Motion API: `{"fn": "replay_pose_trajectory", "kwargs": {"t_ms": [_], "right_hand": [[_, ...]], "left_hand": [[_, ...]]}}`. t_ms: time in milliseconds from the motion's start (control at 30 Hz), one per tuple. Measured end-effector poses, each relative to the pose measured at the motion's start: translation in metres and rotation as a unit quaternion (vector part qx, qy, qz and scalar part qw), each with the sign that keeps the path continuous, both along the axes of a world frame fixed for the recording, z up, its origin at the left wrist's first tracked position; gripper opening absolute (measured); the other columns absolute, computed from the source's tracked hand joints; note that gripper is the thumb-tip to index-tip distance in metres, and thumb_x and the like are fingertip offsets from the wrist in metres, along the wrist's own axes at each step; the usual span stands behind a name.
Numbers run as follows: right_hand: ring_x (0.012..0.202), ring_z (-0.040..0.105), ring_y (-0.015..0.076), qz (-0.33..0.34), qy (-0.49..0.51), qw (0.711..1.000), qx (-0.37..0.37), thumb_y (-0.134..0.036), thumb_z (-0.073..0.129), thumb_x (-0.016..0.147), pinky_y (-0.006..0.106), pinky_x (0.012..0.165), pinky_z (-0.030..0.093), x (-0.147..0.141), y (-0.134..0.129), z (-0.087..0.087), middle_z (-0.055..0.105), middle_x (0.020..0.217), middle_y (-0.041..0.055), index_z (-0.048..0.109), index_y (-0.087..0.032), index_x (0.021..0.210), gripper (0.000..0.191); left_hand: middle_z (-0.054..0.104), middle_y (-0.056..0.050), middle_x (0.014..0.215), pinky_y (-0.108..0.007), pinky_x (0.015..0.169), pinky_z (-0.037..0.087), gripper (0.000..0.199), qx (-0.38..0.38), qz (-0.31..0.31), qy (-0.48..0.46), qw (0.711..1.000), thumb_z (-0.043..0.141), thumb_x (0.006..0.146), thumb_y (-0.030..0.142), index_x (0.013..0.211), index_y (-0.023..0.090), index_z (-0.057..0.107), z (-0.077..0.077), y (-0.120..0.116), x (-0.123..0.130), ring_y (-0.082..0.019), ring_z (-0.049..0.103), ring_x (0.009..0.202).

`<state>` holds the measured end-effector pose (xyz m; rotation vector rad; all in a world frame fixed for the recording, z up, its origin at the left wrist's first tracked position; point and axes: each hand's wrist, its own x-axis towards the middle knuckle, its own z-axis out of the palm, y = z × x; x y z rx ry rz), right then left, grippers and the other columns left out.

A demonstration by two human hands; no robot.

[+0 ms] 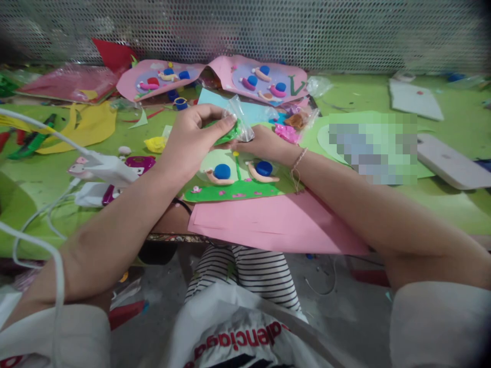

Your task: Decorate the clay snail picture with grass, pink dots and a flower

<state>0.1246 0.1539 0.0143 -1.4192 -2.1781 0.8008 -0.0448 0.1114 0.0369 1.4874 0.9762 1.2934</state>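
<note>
My left hand is closed, thumb on top, around a small clear plastic bag with green modelling clay in it. My right hand meets it from the right, fingers curled against the bag's underside and partly hidden. Just below both hands lies a card picture with a green clay ground, small pink flowers and a thin green stem. Two clay snails with beige bodies, the left snail and the right snail, have blue round shells.
Pink paper sheets lie at the table's front edge. White chargers with cables sit at left, a phone at right. Pink snail pictures stand behind. Yellow clay and pink clay flank my hands. A perforated metal panel borders the back.
</note>
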Motion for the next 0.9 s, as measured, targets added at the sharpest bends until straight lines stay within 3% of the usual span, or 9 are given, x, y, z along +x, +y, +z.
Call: {"fn": "replay_pose_trajectory", "kwargs": {"t_ms": [333, 733, 900], "right_hand": [[0.053, 0.041, 0.0097, -0.01, 0.016, 1.0, -0.004, -0.029, 0.063, 0.072, 0.025, 0.051, 0.033, -0.0047, 0.0016, -0.0021, 0.049, 0.053, 0.0002, 0.056, -0.014, 0.061, 0.021], [0.052, 0.038, 0.0082, -0.048, -0.009, 0.999, -0.001, -0.033, 0.062, 0.075, 0.025, 0.05, 0.031, -0.0035, 0.0036, -0.0033, 0.044, 0.053, -0.0013, 0.057, -0.013, 0.061, 0.026], [0.047, 0.034, 0.006, -0.05, 0.024, 0.998, -0.01, -0.035, 0.059, 0.077, 0.022, 0.046, 0.026, 0.0013, 0.0044, -0.0083, 0.04, 0.048, -0.003, 0.061, -0.011, 0.063, 0.028]], "left_hand": [[0.062, 0.001, 0.076, -0.023, 0.063, 0.056, 0.01, 0.0, 0.001, -0.006, 1.0, 0.068, 0.075, 0.028, 0.076, 0.02, 0.064, 0.0018, -0.0018, 0.0016, -0.012, 0.063, 0.07], [0.062, 0.002, 0.074, -0.024, 0.062, 0.055, 0.014, 0.016, -0.021, -0.02, 0.999, 0.071, 0.073, 0.031, 0.075, 0.02, 0.063, -0.0014, -0.0004, 0.0, -0.011, 0.057, 0.069], [0.064, 0.003, 0.075, -0.025, 0.064, 0.053, 0.021, 0.017, -0.022, 0.003, 1.0, 0.071, 0.073, 0.037, 0.079, 0.02, 0.06, -0.0002, -0.001, -0.0006, -0.012, 0.057, 0.072]]}}
